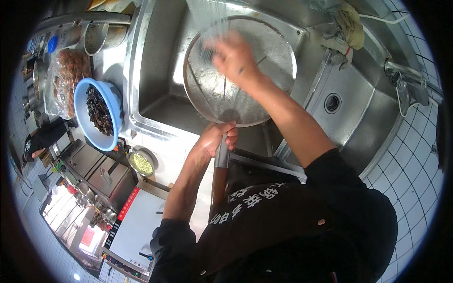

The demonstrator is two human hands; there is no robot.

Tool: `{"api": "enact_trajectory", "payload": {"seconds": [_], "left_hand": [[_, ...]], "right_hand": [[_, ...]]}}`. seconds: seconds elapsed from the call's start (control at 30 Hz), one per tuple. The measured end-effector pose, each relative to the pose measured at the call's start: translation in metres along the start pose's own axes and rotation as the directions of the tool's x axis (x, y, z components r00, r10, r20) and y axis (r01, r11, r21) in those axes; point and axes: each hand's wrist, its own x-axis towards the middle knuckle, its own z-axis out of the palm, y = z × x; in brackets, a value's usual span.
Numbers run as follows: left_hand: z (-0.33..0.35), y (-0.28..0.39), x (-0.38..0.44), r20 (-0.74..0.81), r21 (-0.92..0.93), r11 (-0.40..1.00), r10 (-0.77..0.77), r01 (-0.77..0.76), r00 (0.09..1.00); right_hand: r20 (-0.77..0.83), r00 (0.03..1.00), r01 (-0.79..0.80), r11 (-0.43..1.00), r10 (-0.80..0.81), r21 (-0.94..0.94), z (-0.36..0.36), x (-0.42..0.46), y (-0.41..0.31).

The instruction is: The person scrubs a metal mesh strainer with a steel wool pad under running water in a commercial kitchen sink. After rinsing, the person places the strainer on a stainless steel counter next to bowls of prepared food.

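A large round wire-mesh strainer (247, 102) is held tilted over a stainless steel sink basin (161, 70). My left hand (216, 138) grips its metal handle socket just below the rim; a brown grip (219, 187) extends back towards my apron. Water (207, 16) pours from the top of the view onto the mesh. My right hand (235, 60) is over the strainer at the edge of that stream, fingers bent and blurred. A dark blur shows by its fingertips; whether that is a held thing or shadow is unclear.
To the right is a second sink basin with a drain (332, 103); cloths and gloves (339, 46) hang on the divider. At left stand a blue basin of dark wood-ear-like food (99, 109), a bagged brown food (70, 79) and a bowl of chopped greens (141, 163). Another person (44, 139) is farther left.
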Motion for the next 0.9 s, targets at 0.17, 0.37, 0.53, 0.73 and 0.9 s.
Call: {"api": "enact_trajectory", "payload": {"seconds": [0.17, 0.37, 0.53, 0.73, 0.9], "left_hand": [[0.025, 0.011, 0.003, 0.007, 0.007, 1.0, -0.016, 0.016, 1.0], [0.002, 0.011, 0.002, -0.042, 0.087, 0.996, 0.01, -0.007, 0.999], [0.0, 0.005, 0.003, 0.072, -0.047, 0.999, 0.006, -0.003, 0.997], [-0.008, 0.007, -0.007, -0.046, -0.02, 1.0, -0.002, 0.001, 0.999], [-0.021, 0.018, -0.02, -0.092, 0.126, 0.987, 0.114, -0.102, 0.989]], "right_hand": [[-0.015, 0.994, 0.107, 0.988, -0.106, 0.111, 0.031, -0.023, -0.017], [-0.396, 0.918, -0.007, 0.995, -0.033, -0.098, -0.004, 0.031, -0.008], [0.321, 0.915, 0.197, 0.965, -0.244, 0.172, 0.03, -0.027, -0.028], [0.434, 0.88, 0.411, 0.768, -0.193, -0.491, -0.061, 0.07, 0.006], [0.626, 0.777, 0.372, 0.758, 0.061, -0.535, -0.097, -0.004, 0.058]]}}
